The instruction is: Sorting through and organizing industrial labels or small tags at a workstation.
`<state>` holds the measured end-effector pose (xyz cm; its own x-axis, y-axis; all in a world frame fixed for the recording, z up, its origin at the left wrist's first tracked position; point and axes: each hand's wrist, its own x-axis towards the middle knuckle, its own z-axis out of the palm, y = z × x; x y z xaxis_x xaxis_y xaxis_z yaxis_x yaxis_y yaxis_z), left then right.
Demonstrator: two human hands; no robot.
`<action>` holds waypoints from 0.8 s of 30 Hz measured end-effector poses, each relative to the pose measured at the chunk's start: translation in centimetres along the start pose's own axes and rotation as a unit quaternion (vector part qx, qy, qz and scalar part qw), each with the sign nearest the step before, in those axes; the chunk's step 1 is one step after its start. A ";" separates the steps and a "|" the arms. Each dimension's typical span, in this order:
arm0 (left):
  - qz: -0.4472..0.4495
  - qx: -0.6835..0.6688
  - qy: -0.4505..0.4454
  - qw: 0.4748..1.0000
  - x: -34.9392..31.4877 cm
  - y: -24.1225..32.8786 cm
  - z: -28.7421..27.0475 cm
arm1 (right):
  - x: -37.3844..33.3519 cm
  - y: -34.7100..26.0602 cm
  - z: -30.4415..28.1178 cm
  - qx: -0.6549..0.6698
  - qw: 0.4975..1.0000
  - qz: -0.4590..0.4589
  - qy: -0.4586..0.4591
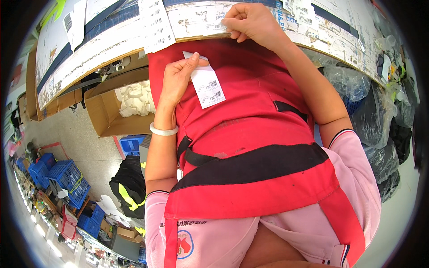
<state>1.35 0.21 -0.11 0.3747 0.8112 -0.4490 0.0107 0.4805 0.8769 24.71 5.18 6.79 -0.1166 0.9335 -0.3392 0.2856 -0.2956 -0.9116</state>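
Note:
My left hand (178, 79) pinches a strip of white barcode labels (208, 91) between thumb and fingers. The strip hangs down in front of my red apron, printed side up. At the table's near edge my right hand (257, 24) is closed, thumb and fingertips pressed together. A small pale bit shows at those fingertips, too small to name. Just left of them a whitish label or patch (210, 27) lies on the tabletop. A longer label sheet (156, 29) drapes over the table edge to the left of both hands.
The worn table (107, 56) is covered in white printed board with dark blue bands. Below it at left stands a cardboard box (103, 111) of cream-coloured pieces (136, 99). Blue crates (69, 178) and black folded goods (127, 185) sit farther left; plastic bags (373, 116) hang at right.

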 end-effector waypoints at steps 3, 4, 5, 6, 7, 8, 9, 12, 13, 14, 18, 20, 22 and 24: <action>-0.005 -0.001 -0.002 1.000 0.1 0.2 0.1 | 0.1 0.0 -0.1 -0.028 1.000 -0.014 0.000; -0.007 0.003 0.000 1.000 0.0 0.4 0.2 | 0.1 0.0 -0.2 -0.032 0.999 -0.014 -0.001; -0.005 0.004 -0.002 1.000 0.0 0.4 0.3 | 0.0 0.1 -0.2 -0.033 0.999 -0.015 0.001; -0.006 -0.006 -0.001 1.000 0.0 0.3 0.4 | -0.2 0.3 -0.3 -0.050 0.998 -0.034 0.010; -0.007 -0.017 0.000 1.000 0.1 0.2 0.5 | -0.5 0.5 -0.4 -0.068 0.996 -0.052 0.019; -0.004 -0.018 -0.004 1.000 0.1 0.0 0.4 | -0.9 0.5 -0.7 -0.071 0.996 -0.053 0.023; -0.005 -0.033 -0.003 0.999 0.1 -0.1 0.3 | -1.4 0.5 -1.0 -0.035 0.998 -0.053 0.027; 0.008 -0.040 0.001 0.999 0.0 -0.2 0.0 | -2.7 1.1 -3.3 0.011 0.997 -0.051 0.062; 0.009 -0.041 0.004 0.999 -0.1 -0.2 -0.2 | -3.2 1.4 -4.5 0.029 0.994 -0.050 0.088; 0.009 -0.043 0.007 0.999 -0.2 -0.3 -0.3 | -3.5 1.9 -5.9 0.019 0.994 -0.049 0.097; 0.001 -0.092 -0.033 0.995 -0.5 0.2 -0.2 | -3.7 5.5 -13.1 -0.005 0.969 -0.069 0.238; 0.020 -0.065 -0.042 0.997 -0.7 1.1 0.1 | -3.6 8.1 -15.3 -0.181 0.936 -0.037 0.298; 0.003 -0.058 -0.051 0.997 -0.7 1.2 -0.2 | -3.9 7.5 -14.8 -0.292 0.902 -0.009 0.318; -0.001 -0.054 -0.044 0.998 -0.8 0.8 0.0 | -4.3 5.1 -13.2 -0.413 0.825 0.029 0.385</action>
<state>1.07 -0.10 0.96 0.4545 0.7802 -0.4297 -0.0859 0.5186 0.8507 39.21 2.37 6.68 0.4674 0.8693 0.1609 0.8572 -0.4010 -0.3231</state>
